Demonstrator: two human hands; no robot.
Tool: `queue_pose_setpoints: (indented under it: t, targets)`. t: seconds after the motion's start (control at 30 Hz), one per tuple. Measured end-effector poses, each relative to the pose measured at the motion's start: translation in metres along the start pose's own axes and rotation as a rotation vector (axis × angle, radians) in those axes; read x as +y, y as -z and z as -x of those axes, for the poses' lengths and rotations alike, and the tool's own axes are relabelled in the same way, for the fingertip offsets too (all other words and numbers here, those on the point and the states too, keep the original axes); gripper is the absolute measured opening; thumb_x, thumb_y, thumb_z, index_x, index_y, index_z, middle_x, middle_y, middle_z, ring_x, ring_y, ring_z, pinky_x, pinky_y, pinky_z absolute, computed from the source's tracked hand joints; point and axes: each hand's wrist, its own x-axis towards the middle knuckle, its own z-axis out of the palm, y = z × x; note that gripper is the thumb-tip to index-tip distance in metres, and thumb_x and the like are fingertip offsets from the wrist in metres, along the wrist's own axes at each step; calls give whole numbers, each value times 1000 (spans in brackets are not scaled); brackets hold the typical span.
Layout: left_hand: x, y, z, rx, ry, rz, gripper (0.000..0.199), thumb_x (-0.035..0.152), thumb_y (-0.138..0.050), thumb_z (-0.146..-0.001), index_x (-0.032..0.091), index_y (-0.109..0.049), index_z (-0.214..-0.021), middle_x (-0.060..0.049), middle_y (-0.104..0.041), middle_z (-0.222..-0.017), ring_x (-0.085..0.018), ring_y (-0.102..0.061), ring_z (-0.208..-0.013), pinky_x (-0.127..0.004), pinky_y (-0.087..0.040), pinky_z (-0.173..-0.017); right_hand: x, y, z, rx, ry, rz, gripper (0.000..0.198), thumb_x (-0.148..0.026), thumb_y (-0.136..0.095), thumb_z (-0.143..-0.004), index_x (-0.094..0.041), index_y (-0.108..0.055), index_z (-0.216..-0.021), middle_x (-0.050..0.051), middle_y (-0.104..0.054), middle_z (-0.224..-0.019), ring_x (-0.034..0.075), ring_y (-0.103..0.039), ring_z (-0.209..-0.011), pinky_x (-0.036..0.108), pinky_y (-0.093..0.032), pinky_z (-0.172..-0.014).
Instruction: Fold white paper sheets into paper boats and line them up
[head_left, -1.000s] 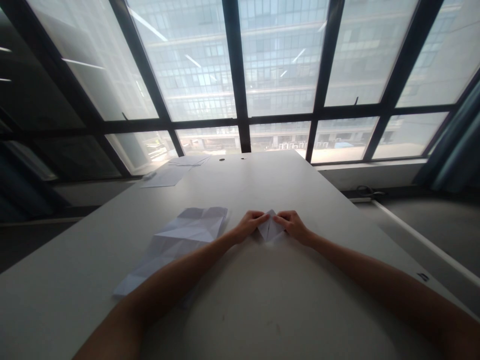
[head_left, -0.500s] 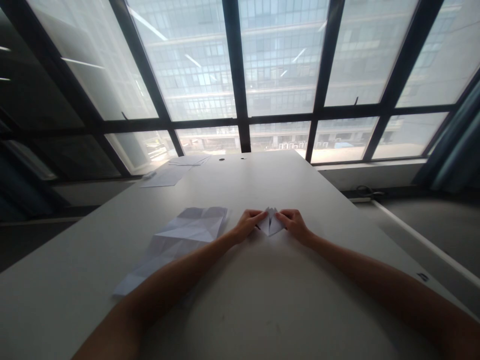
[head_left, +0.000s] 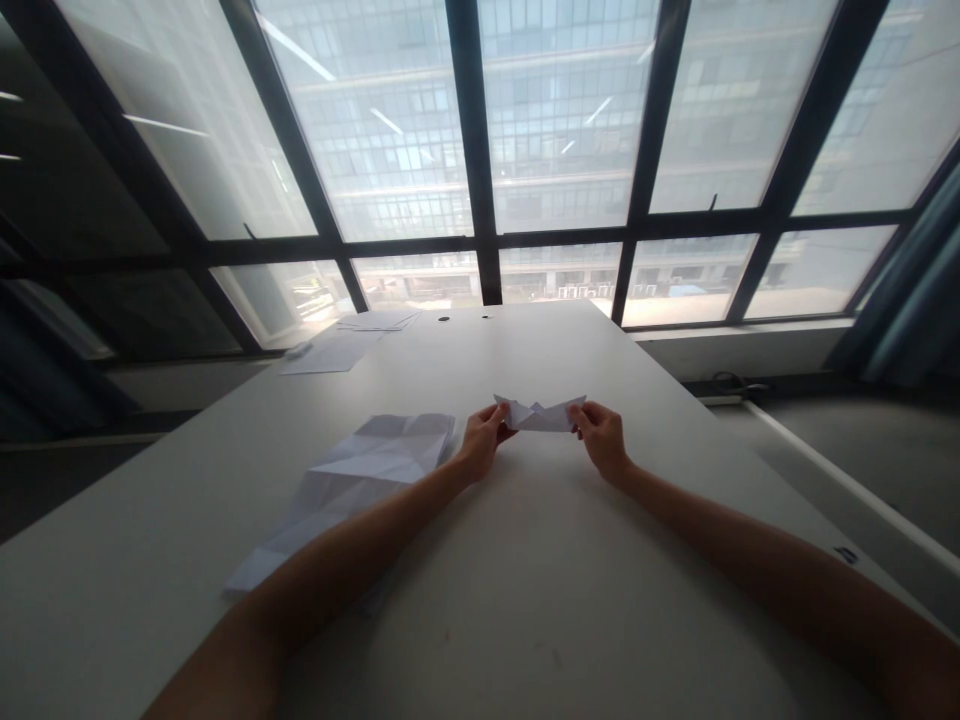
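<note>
A folded white paper boat [head_left: 541, 417] is stretched between my two hands, its pointed ends out to the sides and a small peak in the middle. My left hand [head_left: 484, 440] pinches its left end between thumb and fingers. The right end is pinched by my right hand [head_left: 602, 435] in the same way. Left of my left hand, creased white sheets of paper [head_left: 375, 465] lie on the white table [head_left: 555, 560], partly hidden behind my left forearm.
More white papers [head_left: 330, 352] lie at the table's far left corner. Round dark holes [head_left: 443, 319] sit near its far edge. Large windows [head_left: 562, 120] rise beyond the table. A pale rail [head_left: 847, 485] runs along the floor at the right.
My hands have moved apart, pulling the folded paper from a compact pointed shape into a wide boat shape. The papers on the table have stayed where they were.
</note>
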Motion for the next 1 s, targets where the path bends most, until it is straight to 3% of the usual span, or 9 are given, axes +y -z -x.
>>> queue_pose_setpoints:
  t: [0.27,0.37,0.5,0.7,0.8,1.0]
  targets:
    - [-5,3,-8,58,-27,138,21,33,-66,-89,15,-60,-99,-8,-68,-103,-18,-67,-88,-37,-56,-86,6,-2,-5,82,-96,-134,30,-43,-73,-71,-17,-61,-81,0,-65,-65,16,-61,-58,26,-48,-52]
    - [-4,3,-7,36,-26,149,24,32,-72,-85,15,-60,-98,-7,-69,-100,-18,-67,-87,-38,-55,-88,7,-3,-4,38,-132,-155,33,-42,-76,-67,-17,-61,-82,2,-68,-69,17,-65,-61,27,-52,-55]
    - [-3,2,-4,-83,-36,98,40,30,-83,-74,15,-63,-105,-8,-70,-100,-19,-67,-93,-39,-51,-96,7,-3,0,-29,-149,-140,33,-42,-78,-66,-17,-59,-78,2,-67,-68,18,-66,-63,30,-54,-58]
    - [-2,1,0,-79,-27,60,41,33,-88,-66,9,-69,-94,-11,-72,-98,-20,-67,-90,-40,-51,-95,4,-6,6,-313,-111,-35,26,-36,-75,-69,-15,-63,-80,1,-66,-68,15,-59,-60,25,-45,-55]
    - [-1,-1,6,-157,-17,-21,41,35,-88,-66,9,-71,-93,-11,-73,-93,-21,-68,-85,-39,-53,-88,2,-7,8,-468,-58,75,29,-43,-70,-76,-14,-67,-76,0,-60,-64,12,-50,-56,23,-36,-51]
    - [2,-7,20,-320,13,-279,38,36,-87,-65,9,-76,-88,-9,-75,-86,-20,-68,-76,-31,-53,-76,1,-7,12,-540,23,211,48,-55,-60,-83,-16,-52,-56,-4,-38,-53,9,-33,-53,25,-22,-48]
